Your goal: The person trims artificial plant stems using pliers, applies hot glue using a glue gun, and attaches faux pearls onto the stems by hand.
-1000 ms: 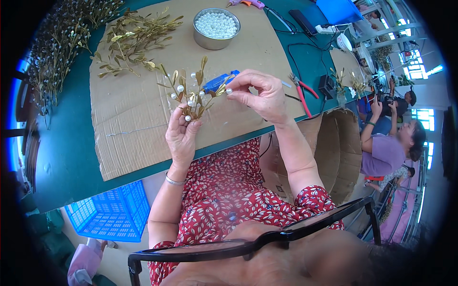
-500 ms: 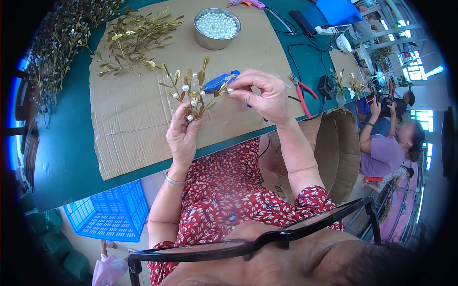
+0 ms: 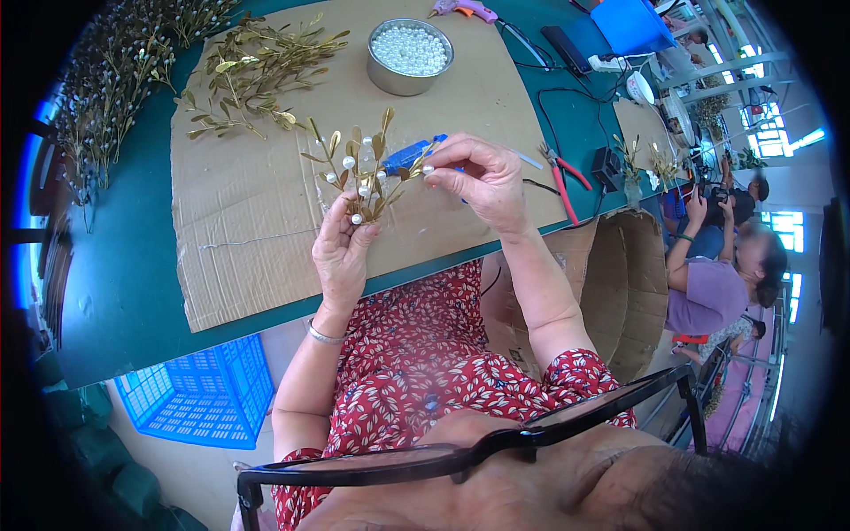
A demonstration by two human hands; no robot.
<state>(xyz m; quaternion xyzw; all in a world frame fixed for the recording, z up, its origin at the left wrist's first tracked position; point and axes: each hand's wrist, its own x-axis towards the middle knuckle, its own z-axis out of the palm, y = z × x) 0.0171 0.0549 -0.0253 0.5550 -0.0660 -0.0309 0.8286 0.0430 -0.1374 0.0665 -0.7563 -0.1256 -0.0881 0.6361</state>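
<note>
My left hand [image 3: 343, 252] is closed on the lower stems of a golden artificial leaf branch [image 3: 379, 146], holding it above the cardboard. Several white pearl beads sit among its leaves. My right hand [image 3: 485, 181] pinches one white pearl bead [image 3: 428, 170] between thumb and fingertips, at the tip of the branch's right-hand twig. Behind that twig lies a blue-wrapped glue gun or similar tool [image 3: 403, 157], partly hidden by leaves and my right hand. A round metal bowl full of white pearl beads [image 3: 409, 51] stands farther back on the cardboard [image 3: 257, 190].
Loose golden branches [image 3: 261, 75] lie at the back left, beside a heap of finished-looking beaded stems [image 3: 111, 97]. Red-handled pliers [image 3: 564, 181] rest at the right, near black cables. A purple glue gun [image 3: 465, 9] lies at the back. A blue crate [image 3: 199, 389] stands on the floor.
The view has shifted slightly, so table items appear a little to the right. Both hands keep their holds, and the bead stays at the twig's tip.
</note>
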